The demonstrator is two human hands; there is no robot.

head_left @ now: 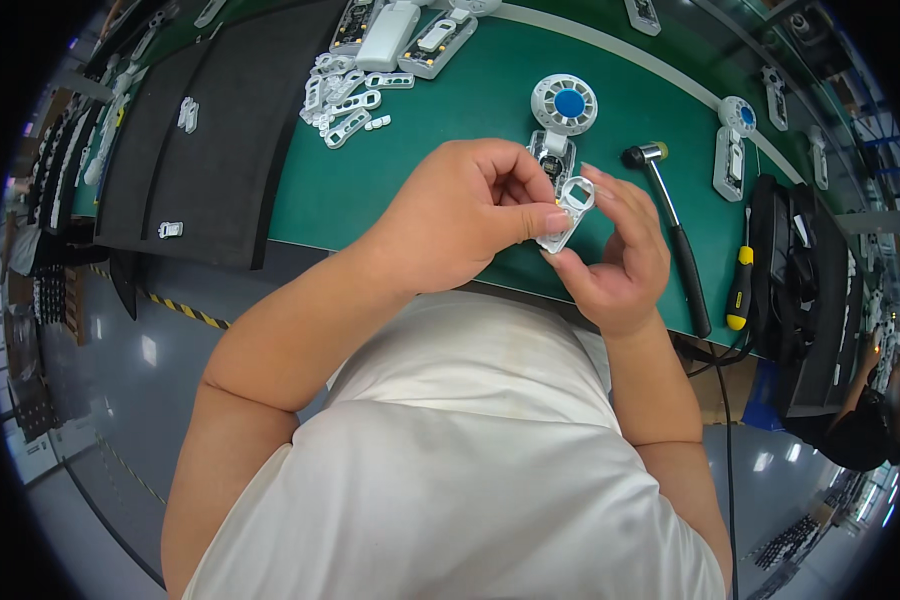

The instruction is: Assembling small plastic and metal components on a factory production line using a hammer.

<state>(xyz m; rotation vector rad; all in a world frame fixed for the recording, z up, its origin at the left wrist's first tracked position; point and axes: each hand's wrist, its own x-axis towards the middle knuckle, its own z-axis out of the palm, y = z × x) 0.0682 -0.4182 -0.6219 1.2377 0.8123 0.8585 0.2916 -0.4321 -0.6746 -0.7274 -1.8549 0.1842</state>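
My left hand (477,212) is closed, its thumb pressing on a small white plastic part (578,193) with a round opening at one end. My right hand (622,240) curves around the same part from the right, thumb at its lower end and fingertips close to its upper end. Just beyond my fingers lies a handheld fan (567,104) with a round white grille and a blue centre. Its handle (553,155) is uncovered and shows a circuit board; my left fingers hide its lower portion.
A hammer (677,235) and a yellow-black screwdriver (740,285) lie right on the green table (370,190). Loose white parts (345,95) and fan housings (438,45) sit at the back left. Another fan (732,150) lies far right. A black mat (210,160) covers the left.
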